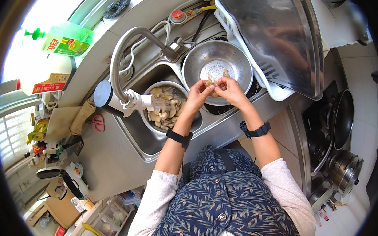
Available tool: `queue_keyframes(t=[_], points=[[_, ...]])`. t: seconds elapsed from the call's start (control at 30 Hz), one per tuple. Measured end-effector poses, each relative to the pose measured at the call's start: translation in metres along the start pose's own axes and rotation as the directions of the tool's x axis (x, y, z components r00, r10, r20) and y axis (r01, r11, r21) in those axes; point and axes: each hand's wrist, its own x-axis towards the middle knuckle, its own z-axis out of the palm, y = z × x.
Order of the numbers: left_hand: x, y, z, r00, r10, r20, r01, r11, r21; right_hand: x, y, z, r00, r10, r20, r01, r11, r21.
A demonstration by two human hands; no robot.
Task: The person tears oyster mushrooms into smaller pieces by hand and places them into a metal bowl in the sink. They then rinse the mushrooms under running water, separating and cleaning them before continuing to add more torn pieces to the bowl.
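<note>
Both hands pinch pieces of oyster mushroom [211, 81] over the near side of a perforated steel colander [194, 65]. My left hand [198, 94] holds it from the left, fingertips close to those of my right hand [232, 90], where a piece stands up above the fingers. A few small bits may lie in the colander, partly hidden by the hands. To the left, a round metal bowl [148, 126] full of oyster mushrooms [165, 114] sits in the sink basin [136, 136], under the white faucet head [147, 102], from which water runs.
The curved faucet [113, 61] arches over the left basin. A white dish rack [263, 80] with a dark translucent lid [277, 35] stands right of the colander. Pink-handled scissors [98, 123] lie on the steel counter [111, 159]. A wok [342, 120] is on the stove at the far right.
</note>
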Motion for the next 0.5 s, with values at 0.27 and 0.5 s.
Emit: queue_keyframes(t=[0.27,0.5], points=[[0.000,-0.004,-0.002,0.999,0.001,0.052,-0.001,1.000,0.006,-0.001,-0.015,-0.008,0.998,-0.014,0.054,0.016,0.999,-0.040],[-0.009,0.011,0.001,0.988,-0.058,0.146,0.061,0.998,-0.019,0.002,-0.010,-0.018,0.970,0.004,0.242,-0.031,0.994,0.107]])
